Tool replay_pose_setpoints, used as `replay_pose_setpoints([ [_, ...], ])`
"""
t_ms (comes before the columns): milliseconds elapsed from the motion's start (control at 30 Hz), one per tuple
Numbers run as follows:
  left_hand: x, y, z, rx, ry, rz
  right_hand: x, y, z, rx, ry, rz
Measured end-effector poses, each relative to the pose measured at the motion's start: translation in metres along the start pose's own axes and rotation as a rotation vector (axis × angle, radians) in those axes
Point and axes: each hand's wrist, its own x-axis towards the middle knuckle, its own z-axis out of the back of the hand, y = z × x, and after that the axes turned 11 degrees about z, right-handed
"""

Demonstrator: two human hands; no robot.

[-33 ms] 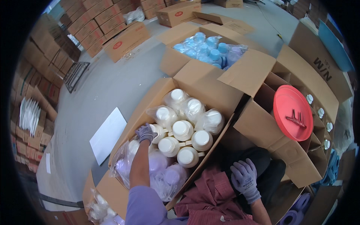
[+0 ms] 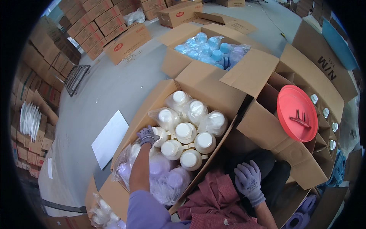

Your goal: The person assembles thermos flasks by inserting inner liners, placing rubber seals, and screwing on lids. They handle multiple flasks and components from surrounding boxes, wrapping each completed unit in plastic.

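My left hand (image 2: 147,136), in a grey-purple glove, reaches into an open cardboard box (image 2: 211,86). Its fingers curl at the side of a cream jug (image 2: 161,134) with a white lid, by the box's left wall; the fingertips are partly hidden. Beside it stand several bare cream jugs (image 2: 185,131), upright with their handles showing. Farther back are cream jugs in clear plastic bags (image 2: 178,98). Nearer me lie bagged purple jugs (image 2: 175,180). My right hand (image 2: 249,181), also gloved, rests on my dark-clothed knee, with nothing in it and its fingers loosely apart.
To the right, a divided carton (image 2: 282,147) holds several silver-capped items and carries a red round lid (image 2: 291,131) with a dark red piece on it. Behind stands a box of bagged blue jugs (image 2: 218,56). A white sheet (image 2: 110,139) lies left; stacked cartons (image 2: 89,28) line the back.
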Motion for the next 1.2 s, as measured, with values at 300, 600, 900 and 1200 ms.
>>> replay_pose_setpoints([
  [300, -0.237, 0.039, 0.246, -0.411, -0.549, -1.312, 0.065, -0.006, -0.009, 0.832, -0.342, -0.453],
  [600, -0.388, -0.005, 0.148, -0.823, -0.876, -1.920, -0.008, -0.104, 0.049, 1.854, -1.171, -0.580],
  [900, -0.391, -0.158, 0.175, -1.666, 0.314, -1.208, -0.111, -0.095, 0.145, 1.105, -1.012, -0.443],
  [1200, -0.407, -0.312, 0.225, -0.772, -0.548, -1.596, -0.171, -0.289, 0.257, -0.672, -0.400, -0.885],
])
